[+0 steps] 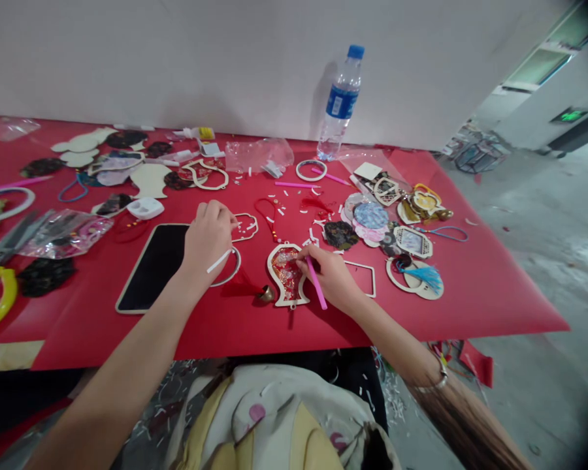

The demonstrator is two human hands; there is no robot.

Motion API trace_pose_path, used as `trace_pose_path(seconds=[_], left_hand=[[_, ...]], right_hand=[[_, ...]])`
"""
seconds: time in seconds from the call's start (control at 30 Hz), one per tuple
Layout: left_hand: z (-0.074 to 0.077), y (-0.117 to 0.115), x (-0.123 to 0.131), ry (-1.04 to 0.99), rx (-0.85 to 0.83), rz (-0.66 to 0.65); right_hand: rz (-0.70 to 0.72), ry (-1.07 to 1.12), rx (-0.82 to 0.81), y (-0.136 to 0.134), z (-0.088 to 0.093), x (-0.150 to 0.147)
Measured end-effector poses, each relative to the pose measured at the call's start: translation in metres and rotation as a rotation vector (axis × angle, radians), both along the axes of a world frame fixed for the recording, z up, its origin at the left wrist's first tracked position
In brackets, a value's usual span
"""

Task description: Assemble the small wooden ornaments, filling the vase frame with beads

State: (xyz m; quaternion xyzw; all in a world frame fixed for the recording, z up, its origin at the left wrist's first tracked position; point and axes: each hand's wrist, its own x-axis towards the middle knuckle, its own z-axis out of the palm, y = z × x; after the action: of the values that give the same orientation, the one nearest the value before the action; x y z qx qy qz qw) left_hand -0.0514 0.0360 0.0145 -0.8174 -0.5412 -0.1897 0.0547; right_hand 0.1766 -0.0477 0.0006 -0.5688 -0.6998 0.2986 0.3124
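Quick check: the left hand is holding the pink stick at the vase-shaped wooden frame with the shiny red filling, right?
Not quite: the head view shows that the right hand, not the left, holds the pink stick at the vase-shaped wooden frame with the shiny red filling. The left hand has a white strip.

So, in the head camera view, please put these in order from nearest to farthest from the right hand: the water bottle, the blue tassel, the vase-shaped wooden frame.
1. Vase-shaped wooden frame: left of the right hand, under its fingertips.
2. Blue tassel: to the hand's right, on the red sheet.
3. Water bottle: beyond the hand, against the wall.
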Motion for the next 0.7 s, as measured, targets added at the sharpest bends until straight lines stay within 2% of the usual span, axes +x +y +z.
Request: trace_pose_path(seconds=[0.07,0.13,0.2,0.27,0.43,0.7], left_hand=[[0.003,-0.007,0.006,-0.075,-0.042,-0.152],[0.005,-0.015,0.014,-0.133,-0.110,-0.393],[0.004,-0.023,0.022,-0.174,-0.154,-0.568],[0.002,-0.030,0.029,-0.170,-0.161,-0.664],[-0.002,-0.039,0.040,-0.077,-0.117,-0.753],[-0.008,-0.039,0.045,0.006,-0.043,-0.781]], right_hand=[[-0.020,0.036,0.007,0.000,0.002,0.000],[-0.058,0.070,0.016,0.000,0.003,0.001],[-0.097,0.083,0.021,0.001,0.005,0.001],[-0.115,0.083,0.020,0.001,0.005,0.001],[-0.101,0.069,0.025,0.001,0.005,0.001],[-0.060,0.082,0.044,0.001,0.004,0.003]])
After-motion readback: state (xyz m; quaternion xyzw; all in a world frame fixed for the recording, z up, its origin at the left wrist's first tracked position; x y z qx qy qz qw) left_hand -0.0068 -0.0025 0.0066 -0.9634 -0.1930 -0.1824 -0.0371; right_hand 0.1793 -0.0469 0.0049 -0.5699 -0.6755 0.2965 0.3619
